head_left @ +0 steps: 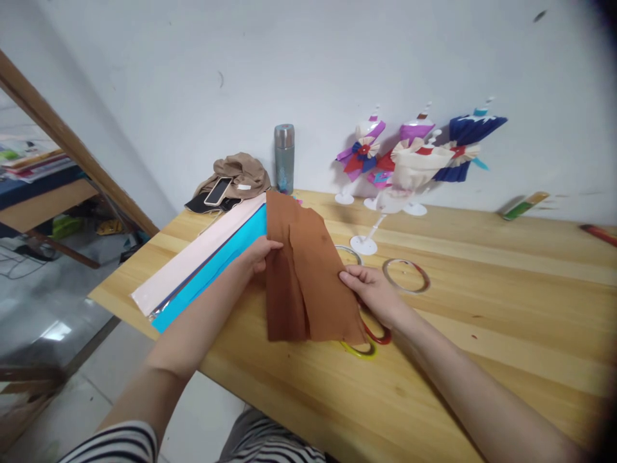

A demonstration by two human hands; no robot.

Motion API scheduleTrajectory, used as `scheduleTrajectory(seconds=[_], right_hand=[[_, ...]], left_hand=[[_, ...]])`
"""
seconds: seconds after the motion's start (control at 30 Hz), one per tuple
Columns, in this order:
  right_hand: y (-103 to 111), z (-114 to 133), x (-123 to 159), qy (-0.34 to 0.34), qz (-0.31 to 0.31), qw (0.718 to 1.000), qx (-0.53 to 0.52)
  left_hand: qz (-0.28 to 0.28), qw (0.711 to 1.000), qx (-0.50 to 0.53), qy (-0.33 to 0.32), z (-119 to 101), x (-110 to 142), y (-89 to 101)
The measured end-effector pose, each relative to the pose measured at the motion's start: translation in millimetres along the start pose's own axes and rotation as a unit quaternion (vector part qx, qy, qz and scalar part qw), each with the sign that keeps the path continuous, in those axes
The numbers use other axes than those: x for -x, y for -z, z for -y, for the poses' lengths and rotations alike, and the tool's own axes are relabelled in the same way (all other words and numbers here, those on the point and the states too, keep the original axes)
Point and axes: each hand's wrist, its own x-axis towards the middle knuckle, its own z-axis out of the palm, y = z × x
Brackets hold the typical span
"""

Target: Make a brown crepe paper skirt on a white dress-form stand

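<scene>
A folded sheet of brown crepe paper (318,276) is held up over the wooden table between my two hands. My left hand (260,254) pinches its left part, thumb lying on the front. At the right edge, my right hand (369,286) grips it between thumb and fingers. One layer overlaps another, leaving a darker strip on the left. Below its lower right corner show a yellow loop (359,349) and a red loop (378,334), like scissor handles; the rest is hidden. Left of the paper lie blue paper (212,267) and pale pink paper (193,260).
Several paper-dressed figures on white stands (419,161) are at the back by the wall. A thermos flask (284,157), a brown cloth (241,173) and a phone (218,191) sit back left. A thin ring (407,276) lies right; a green-and-tan object (525,206) is behind.
</scene>
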Motion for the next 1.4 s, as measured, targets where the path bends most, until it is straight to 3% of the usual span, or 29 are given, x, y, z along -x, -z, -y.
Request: scheduleTrajectory(seconds=[0.37, 0.7, 0.8, 0.97, 1.2, 1.4], right_hand=[[1.4, -4.1, -1.4, 0.034, -0.037, 0.998, 0.039], [-1.6, -2.0, -1.3, 0.035, -0.049, 0.998, 0.036], [-3.4, -1.9, -0.6, 0.041, -0.054, 0.997, 0.033], [-4.9, -5.5, -0.5, 0.047, -0.06, 0.996, 0.05], [-10.0, -4.3, 3.7, 0.054, -0.055, 0.995, 0.065], [-12.7, -1.0, 5.0, 0.041, -0.046, 0.997, 0.042]], left_hand=[[0.109, 0.994, 0.013, 0.02, 1.9, -1.3, 11.1], [0.007, 0.999, 0.044, -0.019, 23.4, -9.8, -4.8], [0.014, 0.998, 0.058, -0.014, 26.7, -8.0, -10.9], [0.105, 0.989, 0.099, -0.036, 21.5, 7.0, -22.9], [0.084, 0.994, 0.058, -0.034, 16.6, 18.1, -26.5], [0.033, 0.996, 0.059, -0.053, 16.9, 17.5, -28.5]])
